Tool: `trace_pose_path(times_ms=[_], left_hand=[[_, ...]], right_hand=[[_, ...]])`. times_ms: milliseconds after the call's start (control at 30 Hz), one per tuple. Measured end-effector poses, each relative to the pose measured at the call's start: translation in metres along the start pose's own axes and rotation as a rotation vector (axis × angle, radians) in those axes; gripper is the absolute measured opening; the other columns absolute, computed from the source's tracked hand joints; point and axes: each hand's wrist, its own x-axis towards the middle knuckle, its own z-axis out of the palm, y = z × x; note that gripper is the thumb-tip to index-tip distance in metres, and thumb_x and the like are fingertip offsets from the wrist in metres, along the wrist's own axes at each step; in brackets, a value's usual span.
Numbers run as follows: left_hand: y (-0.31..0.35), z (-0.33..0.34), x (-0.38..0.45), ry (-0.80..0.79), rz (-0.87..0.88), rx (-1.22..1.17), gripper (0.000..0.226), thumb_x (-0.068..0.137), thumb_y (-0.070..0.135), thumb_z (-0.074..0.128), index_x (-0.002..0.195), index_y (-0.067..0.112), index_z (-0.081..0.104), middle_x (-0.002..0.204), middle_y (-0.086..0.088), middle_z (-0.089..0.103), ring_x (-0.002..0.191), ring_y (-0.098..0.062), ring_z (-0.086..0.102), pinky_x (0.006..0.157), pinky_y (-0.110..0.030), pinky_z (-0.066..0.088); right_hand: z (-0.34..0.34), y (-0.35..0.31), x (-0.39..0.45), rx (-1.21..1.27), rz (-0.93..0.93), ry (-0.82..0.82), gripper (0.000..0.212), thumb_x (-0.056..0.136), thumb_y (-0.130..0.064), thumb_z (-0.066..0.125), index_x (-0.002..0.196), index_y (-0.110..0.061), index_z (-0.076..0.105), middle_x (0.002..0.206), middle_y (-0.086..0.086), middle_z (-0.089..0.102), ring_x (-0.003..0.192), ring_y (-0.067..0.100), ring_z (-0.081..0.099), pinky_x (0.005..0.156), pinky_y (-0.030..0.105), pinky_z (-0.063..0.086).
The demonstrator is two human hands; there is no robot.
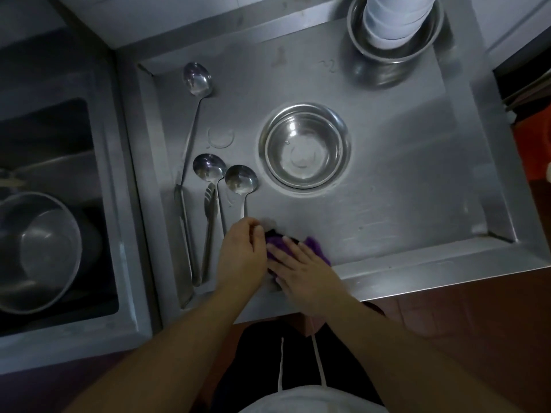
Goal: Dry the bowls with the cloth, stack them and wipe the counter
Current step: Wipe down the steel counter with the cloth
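A purple cloth (313,244) lies bunched on the steel counter (402,180) near its front edge. My left hand (241,254) grips the cloth's left end with curled fingers. My right hand (304,272) lies flat on top of the cloth, fingers spread. Steel bowls (304,147) sit nested upright in the middle of the counter, apart from both hands. At the back right, a stack of white bowls (396,22) stands inside larger steel bowls (393,55).
Three ladles (240,180) and tongs (208,228) lie along the counter's left side, next to my left hand. A sink on the left holds a large steel pot (38,251). The counter has a raised rim (417,272) at the front.
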Motion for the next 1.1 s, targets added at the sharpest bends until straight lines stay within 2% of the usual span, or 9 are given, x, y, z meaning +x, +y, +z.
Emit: trace_pose_path(times_ms=[133,267,333,433,533,633,833,1000,1100], left_hand=[[0.002,-0.006,0.009,0.002,0.002,0.026,0.019,0.107,0.031,0.05,0.116,0.023,0.064,0.1,0.008,0.064,0.091,-0.011,0.062,0.081,-0.033,0.051],[0.012,-0.005,0.018,-0.031,-0.003,-0.005,0.017,0.107,0.033,0.049,0.114,0.027,0.063,0.095,0.009,0.063,0.087,-0.013,0.062,0.079,-0.04,0.055],[0.017,0.0,0.022,-0.07,-0.004,0.009,0.017,0.107,0.035,0.049,0.114,0.027,0.063,0.093,0.007,0.065,0.085,-0.014,0.064,0.08,-0.045,0.058],[0.024,0.009,0.026,-0.142,0.047,0.164,0.03,0.106,0.036,0.05,0.128,0.019,0.062,0.114,-0.003,0.069,0.103,-0.024,0.064,0.092,-0.049,0.055],[0.029,0.018,0.024,-0.203,0.116,0.411,0.042,0.105,0.036,0.051,0.141,0.015,0.057,0.132,-0.009,0.064,0.119,-0.03,0.061,0.101,-0.049,0.05],[0.031,0.022,0.021,-0.203,0.149,0.512,0.05,0.104,0.038,0.051,0.15,0.018,0.051,0.146,-0.008,0.056,0.132,-0.031,0.054,0.108,-0.05,0.045],[0.042,0.026,0.022,-0.108,0.111,0.497,0.06,0.106,0.04,0.048,0.162,0.024,0.033,0.165,-0.008,0.037,0.15,-0.03,0.037,0.118,-0.051,0.033],[0.062,0.037,0.022,-0.13,0.109,0.456,0.059,0.107,0.04,0.047,0.162,0.022,0.033,0.164,-0.01,0.037,0.15,-0.031,0.035,0.119,-0.054,0.035],[0.076,0.05,0.016,-0.158,0.118,0.443,0.059,0.107,0.039,0.048,0.161,0.02,0.035,0.164,-0.011,0.039,0.15,-0.031,0.037,0.12,-0.053,0.035]], right_hand=[[-0.005,0.034,-0.022,-0.023,-0.027,-0.024,0.05,0.105,-0.037,0.042,0.155,-0.034,0.05,0.166,-0.009,0.039,0.154,0.025,0.036,0.125,0.047,0.032],[-0.04,0.129,-0.086,-0.057,0.138,0.018,0.052,0.108,-0.031,0.043,0.159,-0.02,0.041,0.167,0.005,0.036,0.155,0.034,0.032,0.121,0.057,0.033],[-0.064,0.172,-0.113,-0.054,0.367,0.076,0.051,0.11,-0.031,0.032,0.159,-0.013,0.035,0.165,0.015,0.039,0.153,0.042,0.033,0.116,0.063,0.038],[-0.08,0.197,-0.118,0.018,0.837,0.183,0.06,0.107,-0.022,0.045,0.164,-0.017,0.028,0.173,0.012,0.021,0.158,0.041,0.02,0.119,0.065,0.032],[-0.077,0.17,-0.077,0.092,1.016,0.301,0.063,0.105,-0.022,0.052,0.163,-0.02,0.029,0.174,0.009,0.017,0.158,0.041,0.016,0.122,0.064,0.028],[-0.062,0.121,-0.027,0.008,0.81,0.384,0.056,0.1,-0.022,0.052,0.155,-0.013,0.043,0.168,0.014,0.031,0.151,0.041,0.03,0.121,0.061,0.031],[-0.033,0.075,-0.011,0.0,-0.042,-0.028,0.05,0.105,-0.034,0.047,0.156,-0.035,0.048,0.168,-0.009,0.034,0.158,0.026,0.026,0.129,0.047,0.02],[-0.061,0.143,-0.079,-0.04,0.047,-0.041,0.059,0.1,-0.025,0.061,0.157,-0.033,0.045,0.169,-0.009,0.031,0.157,0.028,0.028,0.126,0.05,0.028],[-0.093,0.201,-0.124,-0.08,0.212,0.019,0.054,0.102,-0.023,0.048,0.155,-0.021,0.049,0.166,0.005,0.037,0.153,0.037,0.036,0.122,0.055,0.032]])
